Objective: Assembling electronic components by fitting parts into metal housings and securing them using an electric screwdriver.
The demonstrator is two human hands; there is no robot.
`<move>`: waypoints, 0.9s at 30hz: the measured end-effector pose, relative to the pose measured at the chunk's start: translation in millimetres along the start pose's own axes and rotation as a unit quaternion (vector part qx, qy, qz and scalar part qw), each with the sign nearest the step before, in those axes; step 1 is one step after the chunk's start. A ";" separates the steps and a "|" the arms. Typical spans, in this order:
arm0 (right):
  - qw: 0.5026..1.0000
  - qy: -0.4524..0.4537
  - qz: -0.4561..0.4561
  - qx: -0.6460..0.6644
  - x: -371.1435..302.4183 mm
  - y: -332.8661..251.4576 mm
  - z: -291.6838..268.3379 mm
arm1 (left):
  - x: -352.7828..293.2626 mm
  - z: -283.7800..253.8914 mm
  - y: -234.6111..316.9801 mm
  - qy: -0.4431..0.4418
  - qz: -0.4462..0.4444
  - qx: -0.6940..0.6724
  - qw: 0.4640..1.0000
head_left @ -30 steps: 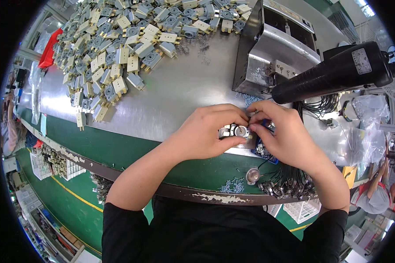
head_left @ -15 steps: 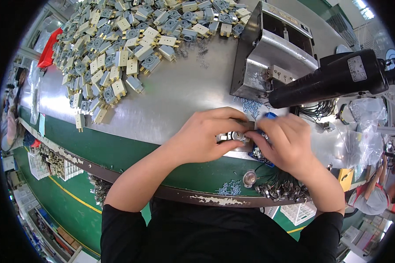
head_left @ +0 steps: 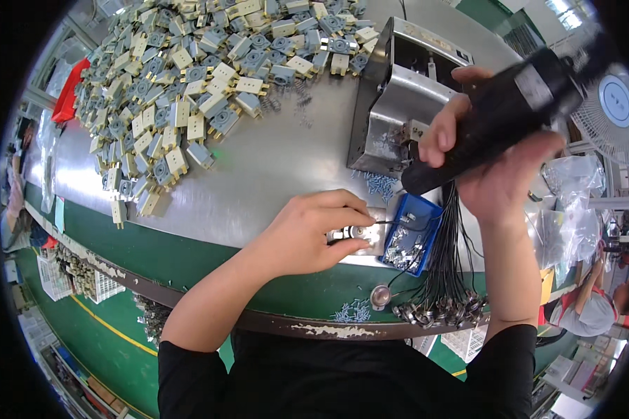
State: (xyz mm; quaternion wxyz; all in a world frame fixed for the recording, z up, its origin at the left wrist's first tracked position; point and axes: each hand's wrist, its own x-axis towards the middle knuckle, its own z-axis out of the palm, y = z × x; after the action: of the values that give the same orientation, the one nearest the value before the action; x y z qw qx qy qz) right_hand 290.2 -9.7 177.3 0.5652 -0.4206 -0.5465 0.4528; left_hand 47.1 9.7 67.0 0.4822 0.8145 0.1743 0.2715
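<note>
My left hand [head_left: 311, 232] is closed round a small white-and-metal fitting [head_left: 349, 233], pinning it on a flat metal plate [head_left: 379, 239]. A thin black cable runs from the fitting toward the right. My right hand [head_left: 497, 183] grips a black electric screwdriver [head_left: 500, 119], which slants with its nose down toward the left. The tip sits above and to the right of the fitting, apart from it. A blue tray [head_left: 437, 218] of small metal parts stands just right of the plate. Loose bluish screws [head_left: 380, 185] lie beyond the plate, below a metal box-shaped machine [head_left: 416, 98].
A large heap of grey-and-cream plastic blocks [head_left: 196, 91] covers the table's far left, beside a red bin [head_left: 70, 91]. Black cables with round metal ends [head_left: 444, 311] hang over the right front edge. More screws [head_left: 353, 311] lie near that edge. A fan [head_left: 616, 101] stands far right.
My right hand has left the fitting, moved up and right, and taken hold of the screwdriver, which now tilts more steeply. My left hand stays on the fitting. The view has shifted slightly.
</note>
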 end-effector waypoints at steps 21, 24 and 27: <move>0.974 0.211 -0.079 0.013 33.9 -12.3 -14.8 | 15.9 2.2 -2.7 0.004 0.009 0.027 1.000; 0.974 0.209 -0.081 -0.014 35.4 -13.2 -12.6 | 17.3 3.2 -1.9 0.005 0.007 0.024 1.000; 0.976 0.203 -0.074 -0.025 32.8 -13.6 -7.4 | 14.9 2.9 -0.8 0.006 0.010 0.026 1.000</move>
State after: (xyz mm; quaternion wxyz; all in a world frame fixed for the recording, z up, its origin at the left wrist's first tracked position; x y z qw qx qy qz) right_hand 298.1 19.1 197.9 0.6856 -0.4761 -0.4613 0.3008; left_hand 60.7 16.2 69.3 0.4574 0.8265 0.1762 0.2770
